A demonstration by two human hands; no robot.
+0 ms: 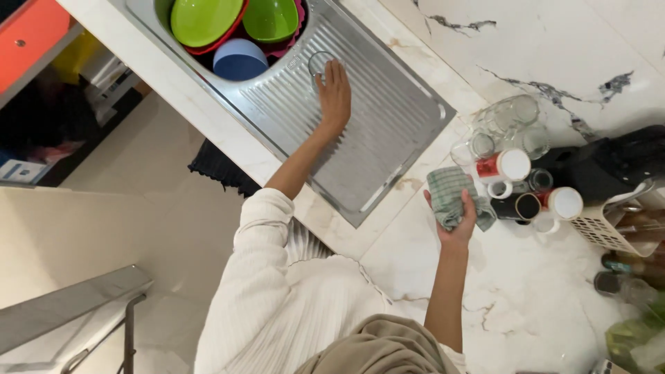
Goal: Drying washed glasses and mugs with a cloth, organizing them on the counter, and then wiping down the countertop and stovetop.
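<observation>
Leftmost, green bowls (206, 19) and a blue bowl (240, 59) are stacked in the sink basin, just beyond the drainboard (388, 118). At the drainboard's basin end a clear glass (319, 64) is stood upright, and the left hand (334, 93) is laid against it; whether its fingers (337, 71) are clamped on it cannot be told. Off the drainboard's near corner, over the marble worktop (526, 305), a green checked cloth (450, 197) is bunched in the right hand (458, 220), fingers closed round it. Further from the drainboard, cups and glasses (512, 166) are clustered. The glass seems to be the piece in hand; a firm hold on it would be needed first.
</observation>
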